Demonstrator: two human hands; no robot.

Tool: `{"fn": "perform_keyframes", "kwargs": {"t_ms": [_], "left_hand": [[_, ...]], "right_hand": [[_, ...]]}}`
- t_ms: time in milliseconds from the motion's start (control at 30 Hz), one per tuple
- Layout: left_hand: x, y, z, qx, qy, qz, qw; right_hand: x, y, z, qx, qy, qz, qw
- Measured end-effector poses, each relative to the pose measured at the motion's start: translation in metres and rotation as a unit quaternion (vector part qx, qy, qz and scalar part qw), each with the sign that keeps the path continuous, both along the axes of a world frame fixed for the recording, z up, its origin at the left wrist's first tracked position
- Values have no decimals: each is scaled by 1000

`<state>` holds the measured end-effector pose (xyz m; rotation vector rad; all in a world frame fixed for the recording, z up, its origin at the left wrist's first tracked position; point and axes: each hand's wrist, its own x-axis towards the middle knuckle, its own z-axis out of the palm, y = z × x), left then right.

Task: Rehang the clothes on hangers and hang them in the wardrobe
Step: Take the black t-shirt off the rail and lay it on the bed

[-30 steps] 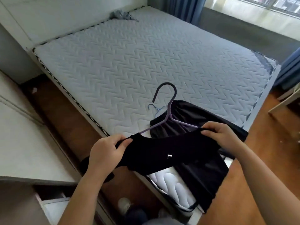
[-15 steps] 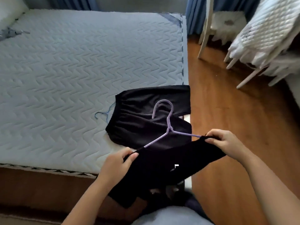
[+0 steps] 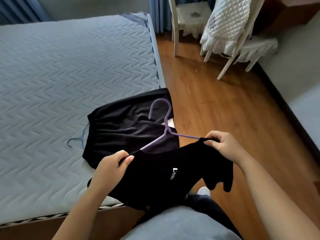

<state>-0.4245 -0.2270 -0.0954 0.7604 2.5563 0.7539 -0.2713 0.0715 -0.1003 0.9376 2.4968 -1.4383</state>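
Both hands pinch a black shirt [image 3: 166, 170] stretched over a purple hanger [image 3: 164, 130], the left hand [image 3: 112, 165] at one shoulder, the right hand [image 3: 220, 142] at the other, above the bed [image 3: 60, 75] corner. Behind it, black shorts [image 3: 124, 129] lie on the mattress beside what seems a thin blue hanger [image 3: 78, 138].

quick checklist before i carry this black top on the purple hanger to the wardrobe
1. Left hand grips the black top at one shoulder: ok.
2. Right hand pinches the other shoulder: ok.
3. Purple hanger hook clear of fabric: ok.
4. Hanger arms inside both shoulders: cannot tell, hands cover them.
5. Wardrobe in sight: not ok.
6. Black shorts and blue hanger waiting on the bed: ok.
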Motion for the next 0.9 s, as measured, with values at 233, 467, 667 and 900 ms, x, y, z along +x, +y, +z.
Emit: {"fn": "perform_keyframes", "kwargs": {"t_ms": [233, 467, 667, 900], "left_hand": [[29, 109, 6, -6, 51, 8, 999], [90, 267, 13, -19, 76, 21, 997], [105, 383, 29, -14, 112, -19, 993], [100, 444, 30, 14, 41, 0, 999]], "right_hand": [[29, 100, -18, 30, -1, -45, 999], [91, 250, -27, 35, -37, -39, 998], [127, 348, -19, 37, -26, -77, 996], [124, 413, 10, 75, 15, -104, 992]]}}
